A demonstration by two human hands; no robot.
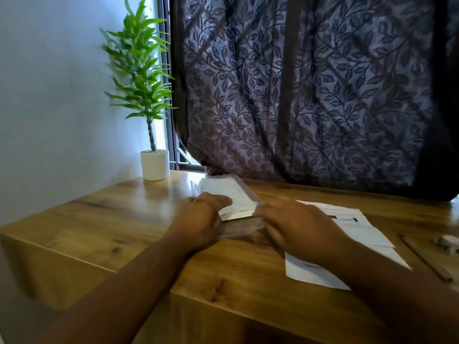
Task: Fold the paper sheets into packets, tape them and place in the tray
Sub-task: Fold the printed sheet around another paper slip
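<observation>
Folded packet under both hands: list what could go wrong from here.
1. The right hand is motion-blurred beside the folded packet; a quick move could shift the packet or spring the fold, since only the left hand seems to press it.
2. The right forearm lies over the loose paper sheets; dragging it could crease them or slide them toward the table edge.
3. The clear tray is hard to see and could be nudged.

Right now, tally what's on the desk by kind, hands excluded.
Clear tray holding folded white paper: 1
Loose printed paper sheets: at least 2, overlapping
Potted plant: 1
Small grey-white item at the right edge, too blurred to identify: 1
Total: at least 5
</observation>
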